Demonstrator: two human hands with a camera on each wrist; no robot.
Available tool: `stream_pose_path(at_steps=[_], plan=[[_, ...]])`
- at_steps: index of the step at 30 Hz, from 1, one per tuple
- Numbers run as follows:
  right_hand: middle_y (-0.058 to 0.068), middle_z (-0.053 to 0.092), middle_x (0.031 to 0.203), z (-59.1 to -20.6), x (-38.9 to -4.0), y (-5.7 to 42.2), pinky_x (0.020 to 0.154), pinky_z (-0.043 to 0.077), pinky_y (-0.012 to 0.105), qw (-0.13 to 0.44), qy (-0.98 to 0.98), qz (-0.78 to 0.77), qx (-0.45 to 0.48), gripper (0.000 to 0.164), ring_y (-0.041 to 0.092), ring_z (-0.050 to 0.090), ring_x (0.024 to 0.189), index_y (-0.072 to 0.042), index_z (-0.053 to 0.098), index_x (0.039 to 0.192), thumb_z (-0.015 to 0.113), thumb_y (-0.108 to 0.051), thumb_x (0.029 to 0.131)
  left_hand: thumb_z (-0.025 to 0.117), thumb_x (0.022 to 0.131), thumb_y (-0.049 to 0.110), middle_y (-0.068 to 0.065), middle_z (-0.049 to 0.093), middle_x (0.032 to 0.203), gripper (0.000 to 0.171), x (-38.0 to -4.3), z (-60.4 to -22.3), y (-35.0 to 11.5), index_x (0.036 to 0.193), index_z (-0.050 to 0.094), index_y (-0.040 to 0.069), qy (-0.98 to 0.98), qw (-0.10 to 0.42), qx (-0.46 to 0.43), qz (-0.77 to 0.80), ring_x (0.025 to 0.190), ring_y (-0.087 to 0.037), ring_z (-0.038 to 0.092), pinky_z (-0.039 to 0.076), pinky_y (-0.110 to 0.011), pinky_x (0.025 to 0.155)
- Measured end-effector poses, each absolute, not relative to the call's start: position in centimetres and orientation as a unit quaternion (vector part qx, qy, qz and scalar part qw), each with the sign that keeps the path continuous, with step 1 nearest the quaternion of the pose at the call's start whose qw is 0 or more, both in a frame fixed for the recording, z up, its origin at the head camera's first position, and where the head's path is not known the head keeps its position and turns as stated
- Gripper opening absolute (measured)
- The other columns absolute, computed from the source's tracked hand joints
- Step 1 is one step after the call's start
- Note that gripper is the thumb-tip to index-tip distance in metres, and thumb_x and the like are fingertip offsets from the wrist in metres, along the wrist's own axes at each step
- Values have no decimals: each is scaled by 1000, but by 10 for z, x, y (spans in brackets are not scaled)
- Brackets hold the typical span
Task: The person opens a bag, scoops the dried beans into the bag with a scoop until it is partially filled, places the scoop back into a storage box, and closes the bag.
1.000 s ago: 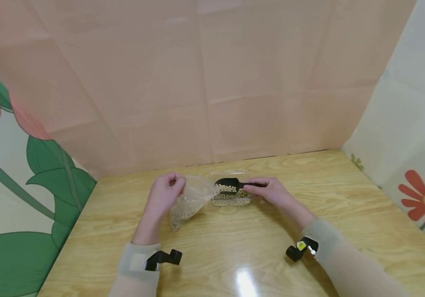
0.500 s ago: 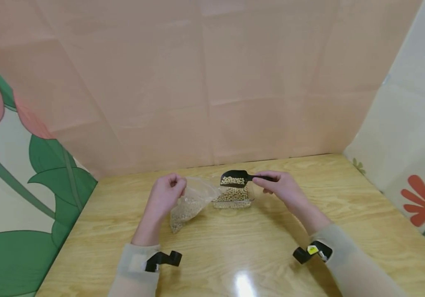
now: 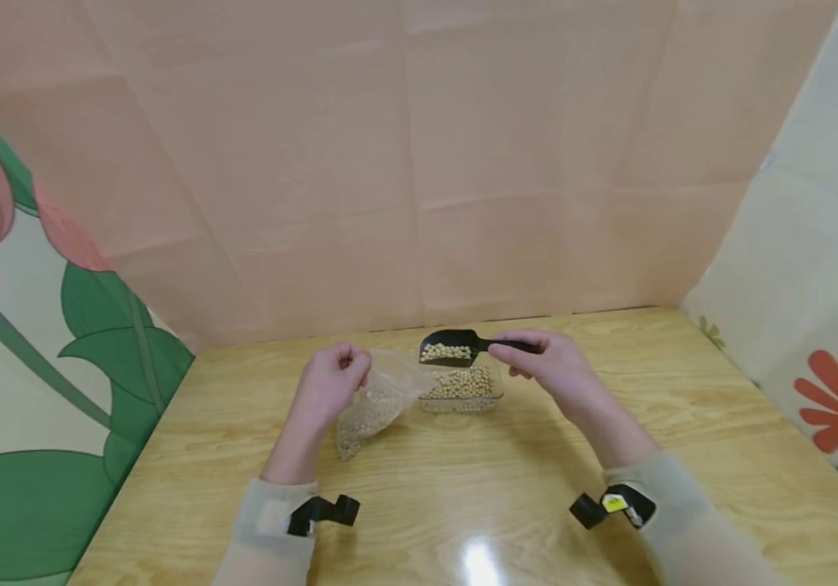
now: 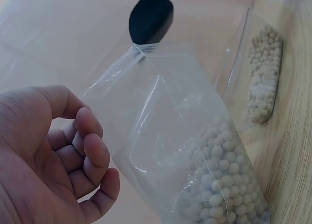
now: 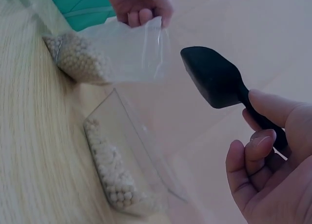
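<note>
My left hand [image 3: 333,381] pinches the top edge of a clear zip bag [image 4: 170,102], whose lower part holds many round, pale beads or beans [image 4: 219,180]. In my right hand [image 3: 554,366] is the handle of a small black scoop [image 3: 454,343], gripped between thumb and fingers. A load of the same pale balls lies in the scoop, which is level above a clear plastic box [image 3: 463,403] and has its tip close to the bag's mouth. More balls [image 5: 109,168] fill part of the box. In the left wrist view the scoop's tip overlaps the bag's upper edge.
A wood-grain table [image 3: 434,496] carries the box and the bag's lower end. Behind it rises a pink backdrop [image 3: 404,163], with flower-printed sheets on the left and right. Both sleeves carry a black wrist-camera mount.
My right hand has raised the scoop with its load out of the box, first up and right, then back left toward the bag. The left hand and bag stay nearly still.
</note>
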State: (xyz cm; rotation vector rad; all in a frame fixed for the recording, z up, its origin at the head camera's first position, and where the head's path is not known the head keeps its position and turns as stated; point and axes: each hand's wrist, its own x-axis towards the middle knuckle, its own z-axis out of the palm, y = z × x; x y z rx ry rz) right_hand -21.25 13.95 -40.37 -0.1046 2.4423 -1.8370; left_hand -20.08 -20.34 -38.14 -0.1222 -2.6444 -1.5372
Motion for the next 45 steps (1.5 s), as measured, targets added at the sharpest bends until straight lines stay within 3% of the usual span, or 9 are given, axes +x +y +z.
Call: stream_pose_path(at_steps=[10,19,25,30,39,45], plan=[[4,76,123,-394,-210,121,87,52,39,45,803,-592,-54,48,27,68,104,-18,81,130,87,-49,94,58,101,17,-6,63,74,19,-201,-382,-205,85,66,11,-867,38,-31,-496,60,-19,48,39,-30,55],[7,76,116,-393,-213,109,73,52,34,42,814,-572,-92,41,32,65,98,-15,83,126,86,-43,96,58,102,16,-6,64,75,20,-201,-384,-204,84,66,11,-868,39,-42,-494,59,-18,47,39,-30,54],[3,77,123,-393,-212,103,79,53,39,28,836,-537,-109,37,26,64,98,-23,84,123,86,-48,95,58,102,16,-6,64,75,20,-201,-383,-203,84,66,11,-867,39,-39,-495,58,-17,45,37,-29,53],[7,76,117,-391,-211,100,69,51,37,28,846,-520,-114,37,30,62,88,-23,84,124,86,-46,95,58,101,16,-6,63,74,20,-200,-382,-202,83,66,11,-868,42,-43,-493,57,-17,43,35,-28,51],[7,78,124,-386,-206,94,75,57,38,-29,859,-487,-159,28,23,69,91,-17,84,122,86,-33,98,58,102,17,-8,65,76,21,-201,-381,-202,84,67,11,-869,40,-43,-491,58,-18,46,37,-29,52],[4,79,121,-384,-203,88,75,56,40,-65,864,-466,-180,23,22,68,89,-18,85,119,87,-26,98,58,104,19,-8,65,77,21,-201,-380,-203,86,67,11,-872,39,-41,-487,59,-19,46,38,-30,53]])
